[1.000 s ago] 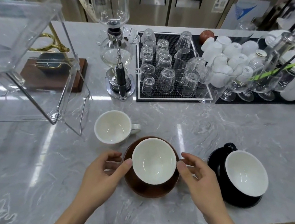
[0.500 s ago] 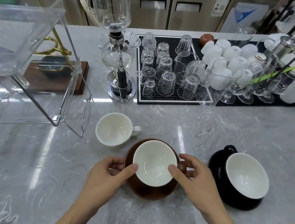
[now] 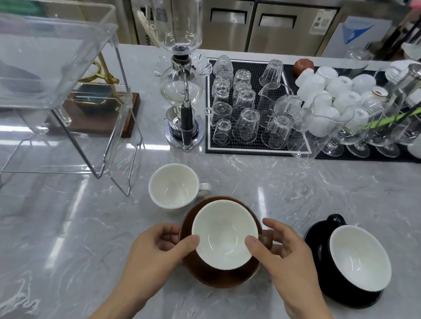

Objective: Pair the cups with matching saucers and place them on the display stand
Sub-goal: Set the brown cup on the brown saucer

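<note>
A brown cup (image 3: 224,235) with a white inside sits on a brown saucer (image 3: 217,278) near the counter's front edge. My left hand (image 3: 159,250) grips the saucer's left rim, thumb on the cup's edge. My right hand (image 3: 287,260) holds the right side, thumb on the cup's rim, fingers around its handle. A white cup (image 3: 173,185) without a saucer stands just behind to the left. At the right, a black cup (image 3: 359,256) sits on a black saucer (image 3: 345,298). The clear acrylic display stand (image 3: 44,67) on wire legs is at the far left.
A glass siphon coffee maker (image 3: 181,85) stands behind the cups. A black mat (image 3: 255,148) holds several upturned glasses, with white cups (image 3: 338,90) and stemmed glasses (image 3: 359,134) further right. A wooden base (image 3: 119,120) with a brass fitting sits behind the stand.
My right thumb slid onto the brown cup's rim and its fingers closed around the handle. My left thumb moved up against the cup's left edge. Cup and saucer stay on the counter.
</note>
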Demonstrator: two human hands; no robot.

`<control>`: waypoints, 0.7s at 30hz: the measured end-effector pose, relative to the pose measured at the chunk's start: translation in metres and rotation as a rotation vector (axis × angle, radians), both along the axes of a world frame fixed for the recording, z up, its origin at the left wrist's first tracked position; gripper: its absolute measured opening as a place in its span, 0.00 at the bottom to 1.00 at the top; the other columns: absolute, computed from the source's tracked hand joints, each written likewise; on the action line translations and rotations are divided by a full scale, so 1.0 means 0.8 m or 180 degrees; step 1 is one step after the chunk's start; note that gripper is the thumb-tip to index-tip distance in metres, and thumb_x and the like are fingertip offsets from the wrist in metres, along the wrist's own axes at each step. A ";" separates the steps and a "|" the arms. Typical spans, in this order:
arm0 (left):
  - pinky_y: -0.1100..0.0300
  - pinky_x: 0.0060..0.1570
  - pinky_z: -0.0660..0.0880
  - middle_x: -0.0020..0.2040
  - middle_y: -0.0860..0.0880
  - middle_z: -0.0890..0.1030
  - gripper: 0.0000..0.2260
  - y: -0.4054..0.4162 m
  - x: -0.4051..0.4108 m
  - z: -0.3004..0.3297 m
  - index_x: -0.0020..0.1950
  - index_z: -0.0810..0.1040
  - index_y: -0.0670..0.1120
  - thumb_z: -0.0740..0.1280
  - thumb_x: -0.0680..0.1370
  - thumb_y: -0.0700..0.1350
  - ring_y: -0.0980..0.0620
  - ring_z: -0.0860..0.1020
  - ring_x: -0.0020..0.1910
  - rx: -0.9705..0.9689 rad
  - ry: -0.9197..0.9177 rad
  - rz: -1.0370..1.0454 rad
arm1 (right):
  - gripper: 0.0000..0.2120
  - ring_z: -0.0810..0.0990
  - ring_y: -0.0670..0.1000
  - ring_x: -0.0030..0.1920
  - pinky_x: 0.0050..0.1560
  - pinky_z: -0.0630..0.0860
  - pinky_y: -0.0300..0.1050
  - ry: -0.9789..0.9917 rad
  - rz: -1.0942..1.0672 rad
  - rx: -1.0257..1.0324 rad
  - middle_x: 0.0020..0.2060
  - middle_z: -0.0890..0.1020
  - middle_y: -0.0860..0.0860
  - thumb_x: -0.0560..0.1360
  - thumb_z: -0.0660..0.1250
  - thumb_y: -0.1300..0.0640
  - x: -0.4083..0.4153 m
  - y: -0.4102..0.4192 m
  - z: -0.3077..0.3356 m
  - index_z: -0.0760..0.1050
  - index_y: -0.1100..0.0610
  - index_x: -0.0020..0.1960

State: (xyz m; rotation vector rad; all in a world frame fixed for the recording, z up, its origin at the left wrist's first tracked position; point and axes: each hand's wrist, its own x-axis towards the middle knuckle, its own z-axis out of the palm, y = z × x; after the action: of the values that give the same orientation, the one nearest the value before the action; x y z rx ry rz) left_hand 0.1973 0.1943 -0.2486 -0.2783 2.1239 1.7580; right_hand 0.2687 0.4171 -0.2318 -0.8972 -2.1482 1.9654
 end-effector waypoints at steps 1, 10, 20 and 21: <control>0.58 0.38 0.82 0.41 0.46 0.85 0.27 -0.003 0.000 0.002 0.48 0.84 0.47 0.77 0.56 0.62 0.51 0.84 0.38 0.0029 0.0031 0.0024 | 0.33 0.84 0.41 0.43 0.41 0.79 0.33 0.0021 0.0022 0.0012 0.46 0.85 0.44 0.54 0.78 0.38 0.000 -0.002 0.002 0.80 0.44 0.59; 0.62 0.35 0.80 0.45 0.41 0.86 0.28 -0.075 0.017 0.006 0.50 0.85 0.46 0.76 0.56 0.60 0.43 0.85 0.43 0.0158 0.0074 0.0477 | 0.23 0.83 0.39 0.45 0.38 0.79 0.34 0.0074 0.0523 0.0146 0.47 0.83 0.34 0.62 0.81 0.44 -0.015 -0.067 0.013 0.80 0.39 0.55; 0.61 0.36 0.80 0.42 0.47 0.87 0.27 -0.163 0.018 0.005 0.49 0.85 0.49 0.75 0.55 0.62 0.53 0.84 0.39 0.0004 0.0034 0.0904 | 0.19 0.84 0.43 0.43 0.40 0.79 0.33 0.0062 0.0868 0.0041 0.44 0.84 0.35 0.66 0.82 0.51 -0.039 -0.160 0.002 0.81 0.45 0.54; 0.61 0.36 0.80 0.41 0.48 0.87 0.26 -0.171 0.018 0.004 0.48 0.85 0.50 0.74 0.55 0.62 0.51 0.85 0.39 -0.0035 0.0028 0.0924 | 0.20 0.85 0.42 0.43 0.41 0.79 0.33 0.0054 0.0908 0.0044 0.44 0.85 0.36 0.66 0.82 0.51 -0.042 -0.168 0.001 0.81 0.46 0.55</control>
State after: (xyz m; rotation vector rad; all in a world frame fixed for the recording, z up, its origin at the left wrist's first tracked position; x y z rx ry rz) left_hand 0.2115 0.0577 -0.2452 -0.6102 2.1887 1.9048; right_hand 0.2350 0.2829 -0.2314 -0.5962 -2.3900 2.0659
